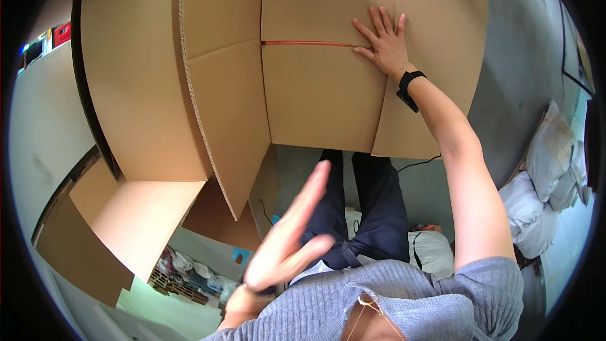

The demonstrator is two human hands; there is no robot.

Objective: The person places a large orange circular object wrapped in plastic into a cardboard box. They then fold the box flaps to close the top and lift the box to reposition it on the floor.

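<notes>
A large brown cardboard box (322, 98) stands in front of me, with its flaps folded out toward both sides. My right hand (388, 49) lies on the box with its fingers spread, by the crease of the right flap (429, 88). A thin orange-red line (309, 43) runs along the seam between two panels and ends near that hand's thumb. My left hand (290, 233), slightly blurred, is held up in the air before my body. Its fingers are stretched out and it holds nothing. A left flap (224, 120) with a corrugated edge juts toward me.
More cardboard sheets (136, 88) stand at the left. Full white sacks (536, 183) lie piled at the right, and a pale sack (432, 252) is beside my legs. A crate (180, 284) of bagged items sits at the lower left. A black cable (416, 164) crosses the floor.
</notes>
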